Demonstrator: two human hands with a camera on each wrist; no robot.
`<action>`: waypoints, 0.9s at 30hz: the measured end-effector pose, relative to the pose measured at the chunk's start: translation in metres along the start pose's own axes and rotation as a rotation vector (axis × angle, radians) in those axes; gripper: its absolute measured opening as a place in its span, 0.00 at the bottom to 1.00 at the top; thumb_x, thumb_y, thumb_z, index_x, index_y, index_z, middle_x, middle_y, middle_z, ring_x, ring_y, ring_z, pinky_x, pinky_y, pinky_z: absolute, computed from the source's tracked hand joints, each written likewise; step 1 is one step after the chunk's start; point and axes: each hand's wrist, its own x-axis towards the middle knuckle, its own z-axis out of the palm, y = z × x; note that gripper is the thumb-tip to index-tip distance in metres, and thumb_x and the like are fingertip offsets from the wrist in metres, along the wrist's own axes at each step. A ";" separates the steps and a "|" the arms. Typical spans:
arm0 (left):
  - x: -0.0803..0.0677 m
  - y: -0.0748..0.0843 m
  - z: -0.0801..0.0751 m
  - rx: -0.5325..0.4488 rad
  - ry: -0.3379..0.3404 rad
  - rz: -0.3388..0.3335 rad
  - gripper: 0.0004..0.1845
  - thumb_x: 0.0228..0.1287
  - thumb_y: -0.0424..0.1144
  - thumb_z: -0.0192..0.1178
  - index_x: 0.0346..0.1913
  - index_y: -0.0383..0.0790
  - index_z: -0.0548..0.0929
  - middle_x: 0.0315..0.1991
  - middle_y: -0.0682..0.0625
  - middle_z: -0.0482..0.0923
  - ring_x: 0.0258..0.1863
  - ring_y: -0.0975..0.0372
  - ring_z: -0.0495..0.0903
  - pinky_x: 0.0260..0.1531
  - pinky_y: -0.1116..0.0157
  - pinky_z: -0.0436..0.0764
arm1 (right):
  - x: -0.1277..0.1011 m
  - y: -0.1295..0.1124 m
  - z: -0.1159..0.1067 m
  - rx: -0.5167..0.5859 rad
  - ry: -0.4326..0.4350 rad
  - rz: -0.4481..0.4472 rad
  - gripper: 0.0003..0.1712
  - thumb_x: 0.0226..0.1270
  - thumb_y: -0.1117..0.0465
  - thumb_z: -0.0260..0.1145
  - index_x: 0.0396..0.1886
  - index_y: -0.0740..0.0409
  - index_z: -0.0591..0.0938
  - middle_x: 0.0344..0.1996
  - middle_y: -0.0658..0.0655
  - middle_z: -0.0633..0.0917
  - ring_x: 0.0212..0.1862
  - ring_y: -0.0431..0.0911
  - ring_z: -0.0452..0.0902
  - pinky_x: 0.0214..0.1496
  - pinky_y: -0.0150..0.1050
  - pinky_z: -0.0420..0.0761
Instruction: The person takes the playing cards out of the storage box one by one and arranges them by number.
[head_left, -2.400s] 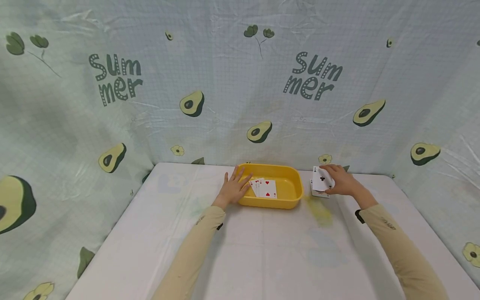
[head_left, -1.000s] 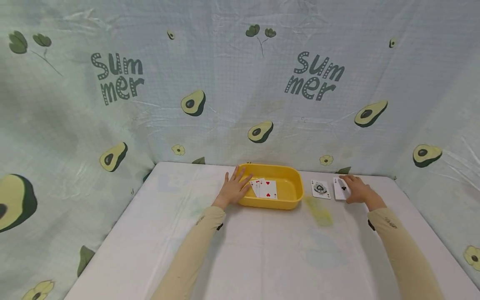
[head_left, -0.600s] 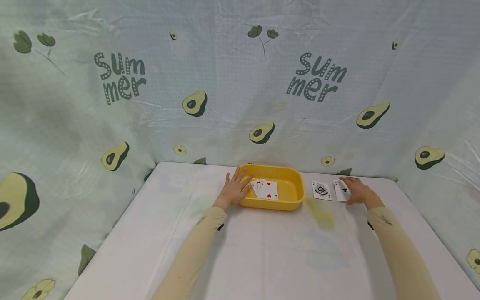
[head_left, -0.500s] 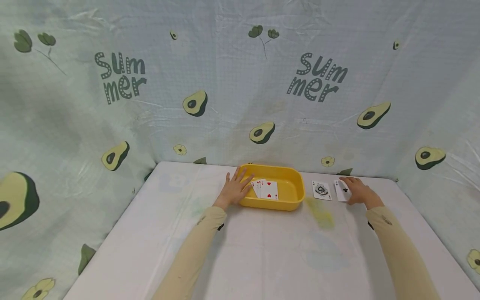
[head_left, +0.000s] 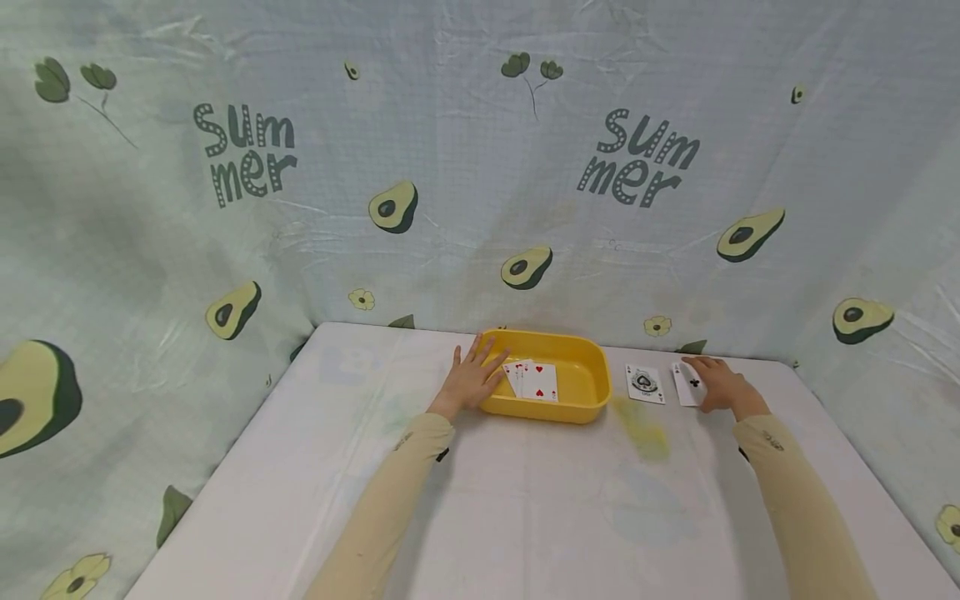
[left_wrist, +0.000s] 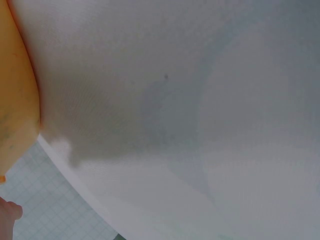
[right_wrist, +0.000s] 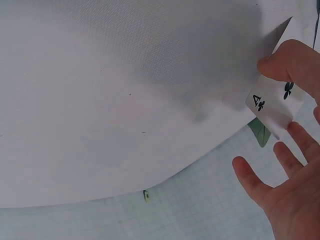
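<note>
My left hand (head_left: 467, 383) rests on the left end of a yellow plastic tray (head_left: 540, 410), fingers spread and nearly straight over its rim. Several playing cards (head_left: 542, 382) lie overlapped and face up inside, a two of hearts on top. In the left wrist view only a fingertip (left_wrist: 9, 214) and the side of the tray show. My right hand (head_left: 723, 389) pinches an ace of clubs (head_left: 686, 385) between thumb and fingers by opposite edges. The right wrist view shows this card bowed, one corner raised off the table. An ace of spades (head_left: 645, 384) lies face up between tray and right hand.
A white cloth (head_left: 525, 500) covers the table, marked by a yellowish stain (head_left: 643, 429) right of the tray. Directly behind the tray and cards rises a fabric backdrop (head_left: 450, 125) printed with avocados; it also closes in both sides.
My right hand has carried the ace of clubs rightward and down from above the ace of spades, uncovering that card. Lately it tilts slightly. My left hand stays on the tray.
</note>
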 end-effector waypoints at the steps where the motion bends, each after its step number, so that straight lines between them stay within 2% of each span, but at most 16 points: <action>1: 0.000 0.000 0.001 -0.001 -0.001 0.000 0.25 0.69 0.50 0.37 0.68 0.54 0.54 0.71 0.48 0.43 0.71 0.52 0.36 0.64 0.43 0.41 | 0.000 0.002 0.002 0.006 0.002 0.003 0.50 0.37 0.68 0.72 0.63 0.65 0.57 0.59 0.76 0.58 0.57 0.73 0.52 0.46 0.72 0.60; 6: 0.000 -0.002 0.005 0.003 0.000 0.000 0.25 0.69 0.51 0.37 0.68 0.55 0.55 0.71 0.48 0.43 0.71 0.52 0.36 0.64 0.43 0.42 | 0.002 0.011 0.011 0.022 0.009 0.008 0.52 0.37 0.67 0.73 0.65 0.58 0.56 0.59 0.73 0.59 0.58 0.71 0.52 0.46 0.73 0.58; 14: -0.002 -0.001 0.005 0.026 0.010 0.009 0.25 0.69 0.51 0.37 0.68 0.55 0.55 0.71 0.48 0.44 0.71 0.51 0.38 0.64 0.42 0.44 | -0.008 -0.003 0.005 -0.014 -0.018 0.011 0.51 0.39 0.70 0.71 0.64 0.67 0.55 0.60 0.76 0.57 0.58 0.72 0.51 0.46 0.74 0.58; 23: -0.003 -0.001 0.001 -0.001 0.014 0.017 0.25 0.69 0.51 0.37 0.68 0.54 0.55 0.71 0.47 0.44 0.71 0.52 0.37 0.64 0.43 0.42 | -0.007 -0.008 0.005 -0.042 0.022 -0.004 0.46 0.45 0.68 0.67 0.64 0.67 0.55 0.60 0.76 0.57 0.59 0.72 0.51 0.49 0.71 0.59; 27: -0.002 -0.002 0.002 -0.004 0.010 0.011 0.26 0.69 0.51 0.36 0.68 0.55 0.55 0.71 0.47 0.43 0.71 0.52 0.35 0.64 0.43 0.41 | -0.004 -0.016 0.004 -0.060 0.059 -0.042 0.43 0.47 0.64 0.65 0.64 0.66 0.57 0.61 0.74 0.59 0.59 0.72 0.53 0.48 0.69 0.62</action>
